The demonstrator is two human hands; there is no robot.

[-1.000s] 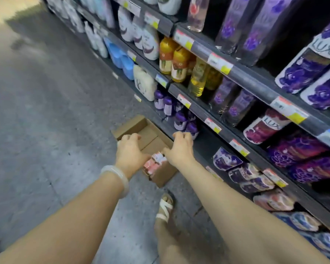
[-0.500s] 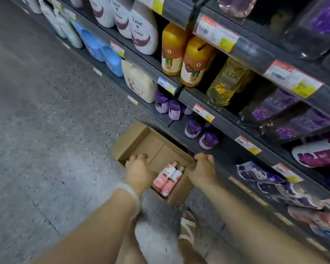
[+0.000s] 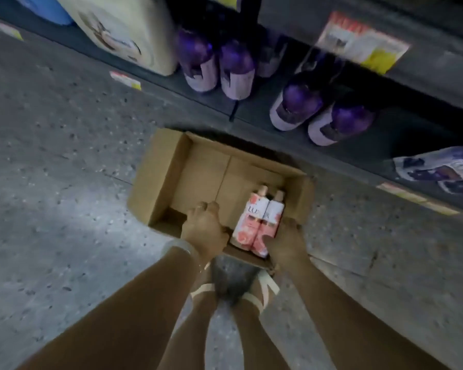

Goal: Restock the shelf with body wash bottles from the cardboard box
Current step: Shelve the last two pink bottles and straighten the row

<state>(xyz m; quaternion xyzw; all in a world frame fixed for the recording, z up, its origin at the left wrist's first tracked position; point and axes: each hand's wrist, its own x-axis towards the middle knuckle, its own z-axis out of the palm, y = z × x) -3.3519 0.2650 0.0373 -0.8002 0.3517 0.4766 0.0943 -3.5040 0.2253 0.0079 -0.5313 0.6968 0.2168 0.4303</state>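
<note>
Cardboard box [image 3: 158, 172] holds two pink bottles [image 3: 257, 222]; left hand [image 3: 205, 231] and right hand [image 3: 285, 240] fingers grip its near wall.

Two pink bottles [image 3: 257, 222] in cardboard box [image 3: 158, 172]

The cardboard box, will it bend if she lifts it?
Probably a little. The cardboard box looks thin and open-topped, so its walls may flex. Only two pink bottles sit at one end, so it is likely light but lopsided.

both arms stretched straight down, left hand [image 3: 204, 228] knuckles-up with fingers curled, right hand [image 3: 286, 240] just beside it, thumb poking inward
</note>
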